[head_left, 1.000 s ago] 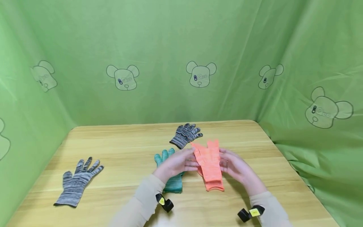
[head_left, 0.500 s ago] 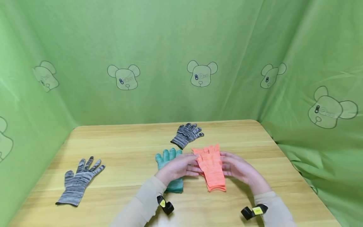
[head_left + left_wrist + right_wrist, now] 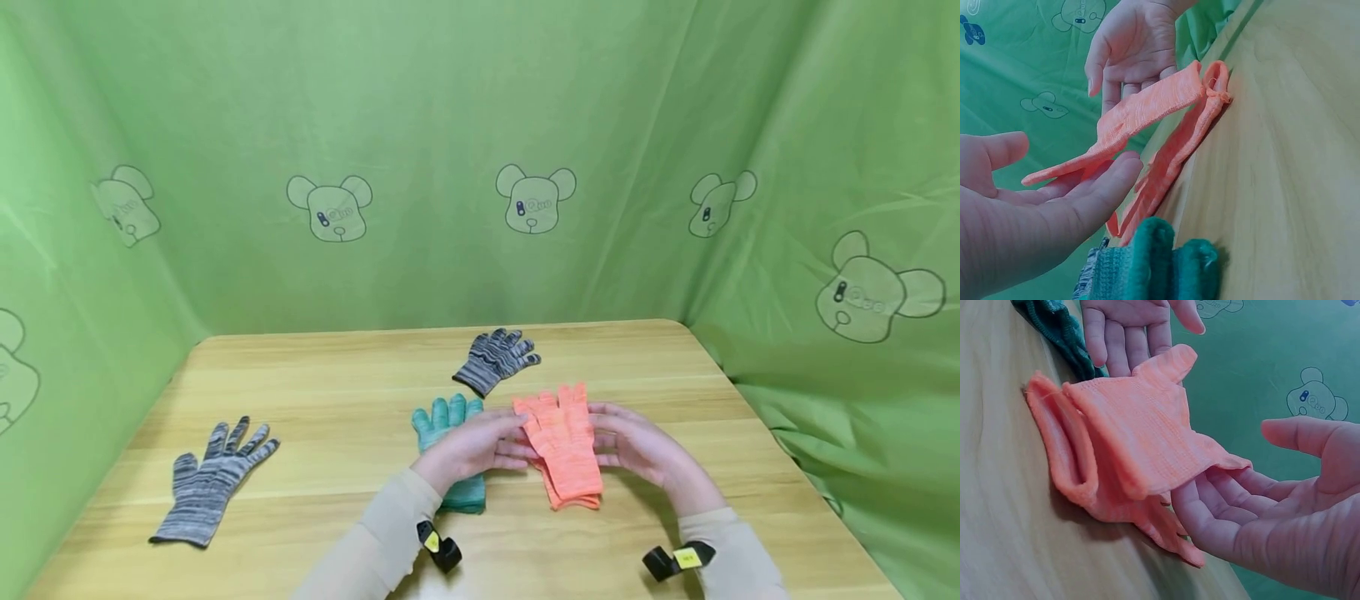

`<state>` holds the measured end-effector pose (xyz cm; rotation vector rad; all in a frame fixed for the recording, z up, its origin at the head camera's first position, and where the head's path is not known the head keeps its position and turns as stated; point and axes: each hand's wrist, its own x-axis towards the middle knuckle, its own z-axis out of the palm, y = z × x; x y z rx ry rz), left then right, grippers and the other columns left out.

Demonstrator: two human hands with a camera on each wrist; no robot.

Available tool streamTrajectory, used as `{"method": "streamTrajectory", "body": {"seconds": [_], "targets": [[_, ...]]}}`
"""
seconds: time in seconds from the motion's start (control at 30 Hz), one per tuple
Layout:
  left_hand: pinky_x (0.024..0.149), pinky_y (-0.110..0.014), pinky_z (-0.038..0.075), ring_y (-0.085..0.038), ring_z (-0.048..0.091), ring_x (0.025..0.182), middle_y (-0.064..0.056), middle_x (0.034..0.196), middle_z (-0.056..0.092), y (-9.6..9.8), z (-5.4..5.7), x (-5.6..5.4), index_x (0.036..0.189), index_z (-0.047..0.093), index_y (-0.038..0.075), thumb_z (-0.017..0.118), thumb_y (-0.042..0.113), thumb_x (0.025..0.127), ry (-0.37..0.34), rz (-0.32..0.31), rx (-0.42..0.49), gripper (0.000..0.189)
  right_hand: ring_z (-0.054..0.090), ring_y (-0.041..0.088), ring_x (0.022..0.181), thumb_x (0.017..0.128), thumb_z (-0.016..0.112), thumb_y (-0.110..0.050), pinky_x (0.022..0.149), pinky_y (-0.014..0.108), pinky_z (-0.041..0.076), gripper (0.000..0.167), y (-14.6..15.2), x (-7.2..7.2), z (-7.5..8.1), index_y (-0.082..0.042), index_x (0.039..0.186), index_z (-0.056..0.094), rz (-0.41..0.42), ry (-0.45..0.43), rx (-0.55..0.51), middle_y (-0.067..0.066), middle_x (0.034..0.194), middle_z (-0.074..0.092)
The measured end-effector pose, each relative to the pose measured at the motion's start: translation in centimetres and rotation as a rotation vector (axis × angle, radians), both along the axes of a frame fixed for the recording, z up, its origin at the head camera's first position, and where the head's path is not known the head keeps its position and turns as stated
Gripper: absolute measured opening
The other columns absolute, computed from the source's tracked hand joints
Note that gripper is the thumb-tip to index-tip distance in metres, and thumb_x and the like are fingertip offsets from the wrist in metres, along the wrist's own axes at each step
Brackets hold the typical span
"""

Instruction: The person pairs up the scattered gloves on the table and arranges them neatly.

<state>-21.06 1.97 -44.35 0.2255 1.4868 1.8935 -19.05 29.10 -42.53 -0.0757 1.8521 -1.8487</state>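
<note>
An orange knit glove (image 3: 566, 450) lies across the fingers of both hands, its cuff towards the person. Under it a second orange glove (image 3: 1063, 440) rests on the wood, nearly lined up with the first. From the left side, my left hand (image 3: 476, 443) supports the upper glove on extended fingers, its thumb apart from the cloth in the left wrist view. My right hand (image 3: 641, 446) has its fingers beneath the opposite edge, thumb raised away. Stacked green gloves (image 3: 467, 492) lie partly hidden below my left hand and wrist.
One grey striped glove (image 3: 206, 492) lies flat at the left of the wooden table (image 3: 337, 383). Another grey striped glove (image 3: 495, 360) lies near the back edge. Green curtains (image 3: 435, 275) with bear-head prints enclose the back and sides.
Both hands have come down slightly and a little to the right with the upper orange glove, which now overlies the lower one more closely. The green and grey gloves have stayed in place.
</note>
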Motion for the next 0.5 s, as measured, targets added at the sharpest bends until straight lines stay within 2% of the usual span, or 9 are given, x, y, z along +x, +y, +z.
{"method": "streamTrajectory", "body": {"seconds": [0.17, 0.5], "targets": [[0.098, -0.048, 0.053, -0.034, 0.065, 0.112, -0.010, 0.106, 0.061, 0.12, 0.01, 0.08, 0.134, 0.049, 0.000, 0.054, 0.031, 0.099, 0.008, 0.019, -0.009, 0.047, 0.062, 0.018, 0.103, 0.102, 0.046, -0.023, 0.094, 0.038, 0.054, 0.049, 0.18, 0.08, 0.23, 0.002, 0.141, 0.032, -0.001, 0.023, 0.007, 0.000, 0.113, 0.063], [0.102, -0.050, 0.049, -0.034, 0.064, 0.115, -0.018, 0.125, 0.060, 0.23, -0.22, 0.13, 0.144, 0.041, 0.002, 0.053, 0.033, 0.100, 0.013, -0.010, -0.023, 0.055, 0.064, 0.017, 0.101, 0.102, 0.046, -0.021, 0.094, 0.037, 0.055, 0.037, 0.58, -0.05, 0.12, -0.004, 0.134, 0.041, -0.004, 0.030, -0.006, 0.000, 0.111, 0.064]]}}
